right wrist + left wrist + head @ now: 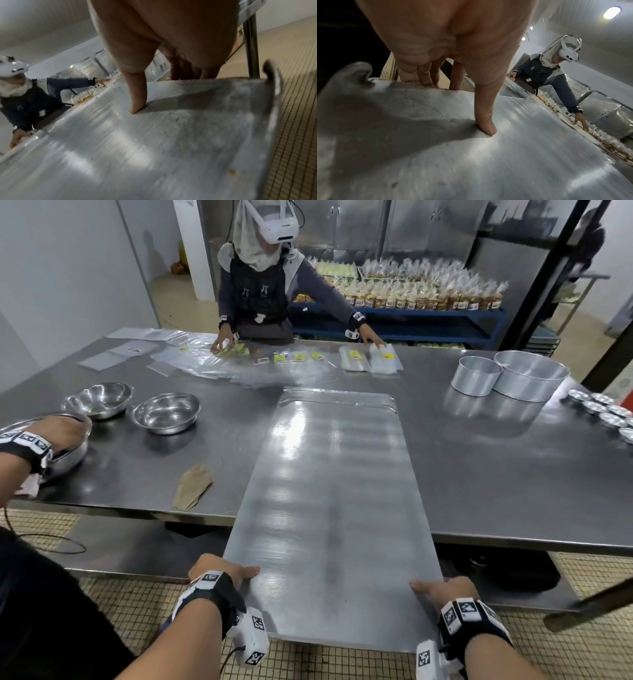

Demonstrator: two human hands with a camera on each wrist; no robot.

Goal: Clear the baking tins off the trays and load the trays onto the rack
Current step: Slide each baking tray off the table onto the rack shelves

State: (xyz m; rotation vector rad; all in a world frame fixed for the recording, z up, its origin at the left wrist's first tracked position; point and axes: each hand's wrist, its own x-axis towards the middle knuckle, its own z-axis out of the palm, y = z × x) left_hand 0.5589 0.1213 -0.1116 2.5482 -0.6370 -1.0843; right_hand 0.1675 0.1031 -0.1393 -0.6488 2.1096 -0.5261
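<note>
A long bare metal tray (329, 501) sticks out over the near edge of the steel table (496, 467), its far end resting on the tabletop. My left hand (222, 571) grips the tray's near left side, thumb on top and fingers underneath; the tray (488, 155) fills the left wrist view. My right hand (442, 589) grips the near right side the same way, thumb pressed on the tray (137, 148). Two round baking tins (507, 374) stand on the table at the far right. Small fluted tins (606, 412) lie at the right edge.
Steel bowls (133, 409) sit at the left, where another person's hand (58, 433) rests on one. A person (263, 285) across the table handles plastic bags (370, 359). A brown cloth (193, 486) lies near the front edge. A dark rack post (544, 275) stands right.
</note>
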